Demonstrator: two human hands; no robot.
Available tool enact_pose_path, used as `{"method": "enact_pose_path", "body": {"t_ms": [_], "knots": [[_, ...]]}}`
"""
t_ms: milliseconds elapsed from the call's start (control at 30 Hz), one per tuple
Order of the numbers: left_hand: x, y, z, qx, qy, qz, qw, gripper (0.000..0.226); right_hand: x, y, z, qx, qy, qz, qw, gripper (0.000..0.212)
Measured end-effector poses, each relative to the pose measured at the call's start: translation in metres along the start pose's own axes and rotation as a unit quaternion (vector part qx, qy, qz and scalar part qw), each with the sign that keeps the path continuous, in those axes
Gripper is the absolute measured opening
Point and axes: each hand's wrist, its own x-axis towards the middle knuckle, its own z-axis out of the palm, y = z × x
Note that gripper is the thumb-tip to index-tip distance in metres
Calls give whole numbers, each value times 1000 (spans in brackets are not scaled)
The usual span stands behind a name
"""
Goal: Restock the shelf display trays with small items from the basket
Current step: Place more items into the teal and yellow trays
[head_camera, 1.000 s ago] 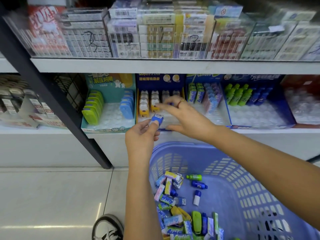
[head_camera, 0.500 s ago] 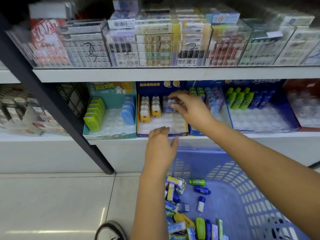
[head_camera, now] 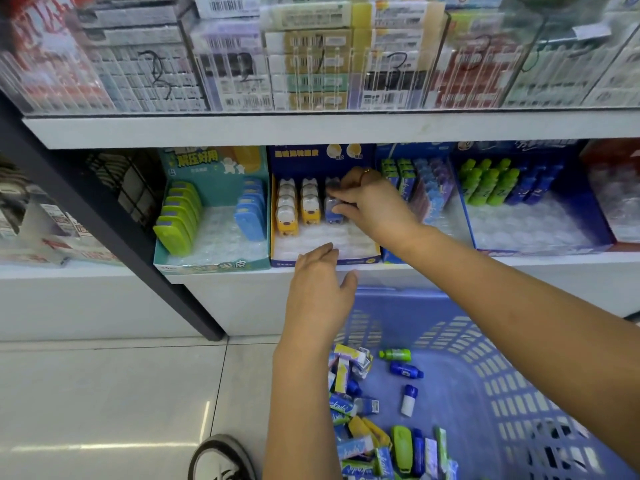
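I log the right hand [head_camera: 375, 206], grip pinching the blue item [head_camera: 331, 206] upright in the middle tray's [head_camera: 360, 260] third column; the left hand [head_camera: 320, 292], released and empty, hangs nearer the basket [head_camera: 502, 375] below.

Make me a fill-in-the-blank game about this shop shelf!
The left hand holds ____.
The right hand pinches a small item in the dark blue tray, beside rows of items coloured white and ____.
The teal tray has green items on its left; the items on its right are ____.
Missing words: nothing, yellow, blue.
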Motion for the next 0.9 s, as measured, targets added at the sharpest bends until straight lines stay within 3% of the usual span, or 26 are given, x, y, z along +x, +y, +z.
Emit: {"method": "enact_pose_path", "body": {"t_ms": [133, 267, 367, 467, 567, 667, 800, 900], "knots": [[1, 0, -1, -3, -2, 1, 1000, 52, 0, 0, 3, -146, 1, -47, 988, 38], [-1, 3, -3, -5, -12, 7, 1000, 51, 7, -7, -5, -241, -34, -42, 969, 37], [-13, 10, -5, -62, 71, 17, 995, 39, -12, -13, -9, -198, -81, -13, 977, 55], [-23, 16, -2, -101, 121, 23, 987, 20, -66, -13, -9, -40, -17, 12, 999, 56], [-27, 11, 15, -47, 6, -23, 999, 17, -125, -5, 6, 64, 13, 35, 997, 31], [-33, -4, 48, 67, -192, -90, 975, 21, -169, 16, 43, 63, -131, 111, 983, 17], [-52, -30, 104, 150, -314, -120, 930, 28, -212, 38, 103, 81, -343, 176, 919, 29], [-70, -50, 136, 166, -336, -131, 918, 36, -232, 40, 138, 113, -406, 184, 888, 43]]}}
